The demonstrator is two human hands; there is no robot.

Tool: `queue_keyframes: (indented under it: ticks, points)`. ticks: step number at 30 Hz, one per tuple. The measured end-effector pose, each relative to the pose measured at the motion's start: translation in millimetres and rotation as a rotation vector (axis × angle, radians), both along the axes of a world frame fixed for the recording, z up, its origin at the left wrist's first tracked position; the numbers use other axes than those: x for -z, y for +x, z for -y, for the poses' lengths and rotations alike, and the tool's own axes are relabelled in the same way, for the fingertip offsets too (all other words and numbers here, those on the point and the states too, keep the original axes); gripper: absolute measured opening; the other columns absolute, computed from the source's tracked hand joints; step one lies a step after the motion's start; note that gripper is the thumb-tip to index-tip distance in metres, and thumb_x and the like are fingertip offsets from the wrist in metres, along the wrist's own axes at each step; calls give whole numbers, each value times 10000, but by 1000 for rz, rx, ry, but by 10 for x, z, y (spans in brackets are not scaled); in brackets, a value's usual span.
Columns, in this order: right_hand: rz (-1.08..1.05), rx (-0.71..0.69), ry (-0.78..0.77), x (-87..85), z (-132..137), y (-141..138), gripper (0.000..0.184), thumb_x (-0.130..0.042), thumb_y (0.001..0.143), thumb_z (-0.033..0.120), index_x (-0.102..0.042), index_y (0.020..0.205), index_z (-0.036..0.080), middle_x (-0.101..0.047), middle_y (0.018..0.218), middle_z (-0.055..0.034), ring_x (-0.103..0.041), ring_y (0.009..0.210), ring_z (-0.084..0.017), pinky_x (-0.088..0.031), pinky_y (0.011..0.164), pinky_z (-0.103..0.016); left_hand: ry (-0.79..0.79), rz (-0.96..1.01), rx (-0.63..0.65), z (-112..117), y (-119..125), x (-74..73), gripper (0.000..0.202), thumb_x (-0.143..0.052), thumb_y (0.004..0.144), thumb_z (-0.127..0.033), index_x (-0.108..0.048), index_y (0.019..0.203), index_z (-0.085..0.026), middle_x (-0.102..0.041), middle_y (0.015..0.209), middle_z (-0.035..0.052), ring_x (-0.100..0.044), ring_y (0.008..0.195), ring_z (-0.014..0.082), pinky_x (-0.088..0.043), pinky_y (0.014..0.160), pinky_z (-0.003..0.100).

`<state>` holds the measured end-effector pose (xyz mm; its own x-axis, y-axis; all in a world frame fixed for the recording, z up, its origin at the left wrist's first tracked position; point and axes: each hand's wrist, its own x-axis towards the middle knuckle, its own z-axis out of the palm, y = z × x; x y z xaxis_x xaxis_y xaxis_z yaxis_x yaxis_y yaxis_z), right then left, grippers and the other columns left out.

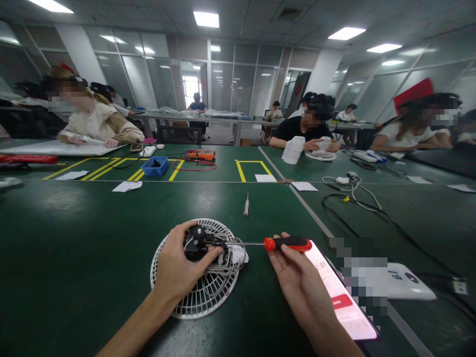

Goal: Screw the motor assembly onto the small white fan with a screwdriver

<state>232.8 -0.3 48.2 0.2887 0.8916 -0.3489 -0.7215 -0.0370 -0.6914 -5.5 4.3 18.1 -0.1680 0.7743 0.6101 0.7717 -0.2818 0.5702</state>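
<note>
A white round fan grille (pixel 178 297) lies flat on the green table in front of me. On it sits a black motor block (pixel 197 243) with wires and a white part beside it. My left hand (pixel 180 267) is closed around the motor block. My right hand (pixel 297 277) pinches the red and black handle of a screwdriver (pixel 286 243) between its fingertips. The metal shaft runs left and its tip meets the motor block.
A phone (pixel 344 300) with a lit screen lies under my right wrist, a white casing (pixel 407 282) right of it. A small screwdriver (pixel 246 204) lies farther back. Black cables (pixel 372 210) trail right. Across the table sit several people, with a blue bin (pixel 155 166) and a multimeter (pixel 201 154).
</note>
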Motion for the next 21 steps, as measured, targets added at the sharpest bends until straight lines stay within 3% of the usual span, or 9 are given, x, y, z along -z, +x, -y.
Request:
queue_keyframes:
  ticks: [3, 7, 11, 18, 21]
  points:
    - [8, -24, 2, 20, 4, 3, 471, -919, 571, 161, -696, 980, 230, -760, 963, -27, -733, 1013, -231, -616, 927, -373, 1, -9, 1, -3, 1, 10, 628, -784, 764, -592, -565, 1235, -239, -682, 1124, 78, -681, 994, 261, -587, 886, 443]
    - [27, -21, -1, 84, 0, -8, 481, -956, 605, 302, -684, 997, 243, -729, 852, 6, -729, 861, -187, -623, 781, -303, 15, -16, 12, -9, 3, 15, 604, -780, 775, -570, -568, 1231, -235, -682, 1119, 80, -681, 1001, 262, -585, 897, 440]
    - [59, -50, 1, 77, -3, -15, 526, -978, 562, 276, -694, 1002, 222, -727, 839, 2, -710, 783, -168, -600, 688, -264, 18, -24, 7, -9, 0, 8, 604, -776, 775, -563, -568, 1234, -231, -682, 1086, 75, -677, 959, 253, -590, 848, 423]
    - [68, -31, 27, 32, -5, 19, 513, -918, 522, 117, -700, 970, 240, -745, 928, 8, -722, 982, -210, -600, 946, -383, 19, -31, 8, 0, 2, 16, 585, -771, 784, -533, -556, 1237, -231, -678, 1108, 78, -681, 981, 253, -593, 871, 433]
    - [26, -35, 18, 16, -22, 32, 483, -932, 529, 154, -702, 948, 227, -744, 936, -16, -717, 1014, -227, -601, 954, -384, 22, -28, 0, 6, 1, 13, 587, -766, 784, -560, -561, 1224, -231, -684, 1093, 79, -687, 965, 258, -600, 853, 437]
